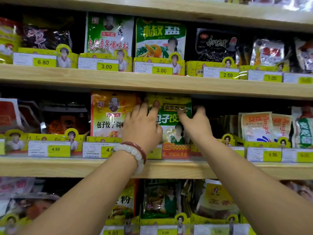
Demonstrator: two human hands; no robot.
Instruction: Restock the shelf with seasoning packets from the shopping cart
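A green and yellow seasoning packet point(171, 116) stands upright in its slot on the middle shelf point(50, 167). My left hand point(141, 128), with a white and a red bracelet on the wrist, lies over the packet's left edge, fingers spread on its front. My right hand point(196, 123) touches the packet's right edge with a finger on its front and the others behind it. An orange and yellow packet point(108, 114) stands right beside it on the left. The shopping cart is out of view.
Three wooden shelves hold rows of packets behind yellow price tags point(59, 149). Pale packets point(257, 126) stand to the right of a dark gap point(216, 122). The upper shelf board point(152, 83) hangs just above the packet's top.
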